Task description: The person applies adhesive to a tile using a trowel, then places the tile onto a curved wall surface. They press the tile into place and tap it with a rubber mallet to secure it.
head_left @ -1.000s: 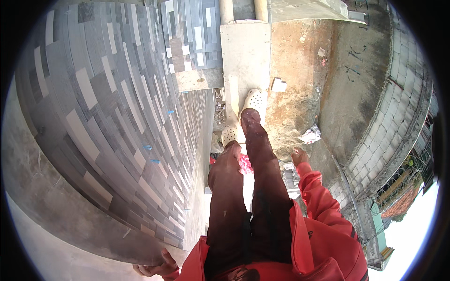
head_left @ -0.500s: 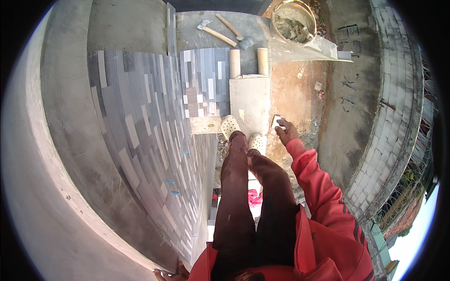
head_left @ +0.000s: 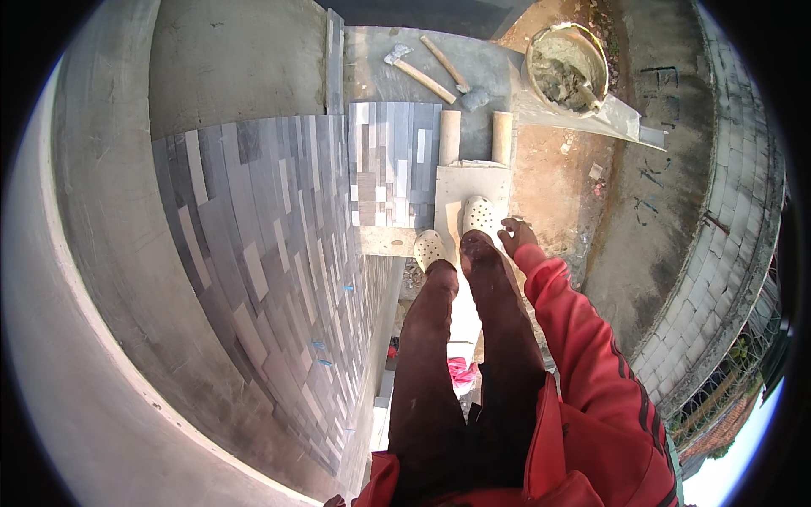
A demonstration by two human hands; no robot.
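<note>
1. Looking further ahead than a moment ago, now taking in two hammers [head_left: 420,78] and a bucket [head_left: 566,68], both well beyond the right hand [head_left: 517,232].
2. Letting that hand hang loose, fingers a bit open, gripping nothing, in much the same spot as half a second ago.
3. Standing on the board [head_left: 473,182], just in front of the hand, with the shoes [head_left: 478,215] right beside it.
4. Keeping the left hand [head_left: 331,500] low at the bottom edge; cannot tell if open or closed.
5. Leaving the tiled wall [head_left: 279,253] untouched, well off to the left.

Bright, hazy daylight; soft shadows, sharp centre, strong fisheye bending and black vignette at the rim.
</note>
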